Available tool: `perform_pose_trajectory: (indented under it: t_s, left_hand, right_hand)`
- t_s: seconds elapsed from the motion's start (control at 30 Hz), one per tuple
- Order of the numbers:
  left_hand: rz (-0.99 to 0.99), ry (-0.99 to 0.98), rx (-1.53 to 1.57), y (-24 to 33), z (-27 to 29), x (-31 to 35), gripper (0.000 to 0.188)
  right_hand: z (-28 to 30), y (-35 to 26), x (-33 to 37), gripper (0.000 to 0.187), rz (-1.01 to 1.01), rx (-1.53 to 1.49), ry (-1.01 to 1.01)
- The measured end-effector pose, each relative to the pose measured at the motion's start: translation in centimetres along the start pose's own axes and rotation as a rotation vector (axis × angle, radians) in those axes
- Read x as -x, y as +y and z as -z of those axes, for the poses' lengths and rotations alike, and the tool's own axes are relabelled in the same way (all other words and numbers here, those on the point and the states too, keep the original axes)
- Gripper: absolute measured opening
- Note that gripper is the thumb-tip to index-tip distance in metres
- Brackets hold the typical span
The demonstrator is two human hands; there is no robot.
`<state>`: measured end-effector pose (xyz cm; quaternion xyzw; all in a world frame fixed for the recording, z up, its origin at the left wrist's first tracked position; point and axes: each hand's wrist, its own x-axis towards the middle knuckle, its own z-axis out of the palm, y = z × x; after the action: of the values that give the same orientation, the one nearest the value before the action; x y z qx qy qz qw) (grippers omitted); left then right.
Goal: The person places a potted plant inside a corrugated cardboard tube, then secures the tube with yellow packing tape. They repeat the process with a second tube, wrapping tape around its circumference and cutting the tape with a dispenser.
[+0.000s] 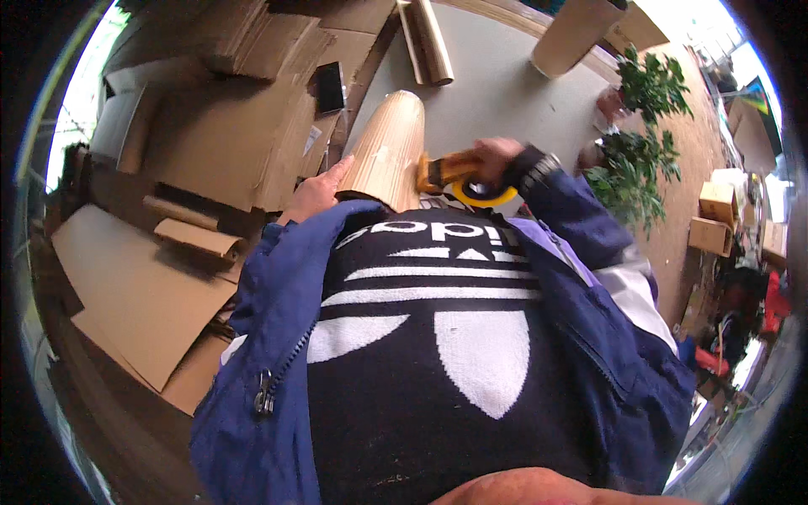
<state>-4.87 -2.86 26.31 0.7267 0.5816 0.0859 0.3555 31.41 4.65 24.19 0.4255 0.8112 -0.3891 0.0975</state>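
Note:
A pale ribbed cardboard roll lies on the grey tabletop in front of my chest, its near end wide and its far end rounded. At the roll's left side is my left hand, with a finger stretched along its surface; the other fingers are partly hidden. My right hand grips the handle of a yellow-orange tape dispenser fitted with a roll of yellow tape. The dispenser's front end is right beside the cardboard roll's right side. Whether it touches the roll, I cannot tell.
Stacked cardboard sheets fill the left side, with a black phone on them. Another ribbed roll and a brown cylinder stand farther off on the grey tabletop. Potted plants line its right edge.

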Motion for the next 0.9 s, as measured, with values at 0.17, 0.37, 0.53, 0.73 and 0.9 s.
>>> perform_pose_trajectory:
  t_s: [0.17,0.37,0.53,0.73,0.9]
  left_hand:
    - [0.171,0.032,0.226,-3.2,-2.0,1.6,0.077]
    - [0.095,0.119,0.312,-6.4,-4.5,1.5,0.076]
    - [0.147,0.093,0.377,-5.6,-4.8,2.6,0.082]
    - [0.117,0.087,0.252,-3.6,-4.4,2.4,0.084]
    - [0.078,0.087,0.223,-4.6,-4.3,2.1,0.082]
  right_hand:
    - [-5.5,4.8,4.4,0.057,0.239,-0.476,0.444]
    - [-5.0,4.9,4.6,0.062,0.247,-0.485,0.323]
    - [-1.5,1.7,5.7,0.067,0.183,-0.171,0.259]
    - [3.4,-5.1,3.8,0.048,0.137,0.385,0.019]
    - [1.1,-1.5,-3.4,0.034,0.285,0.114,-0.210]
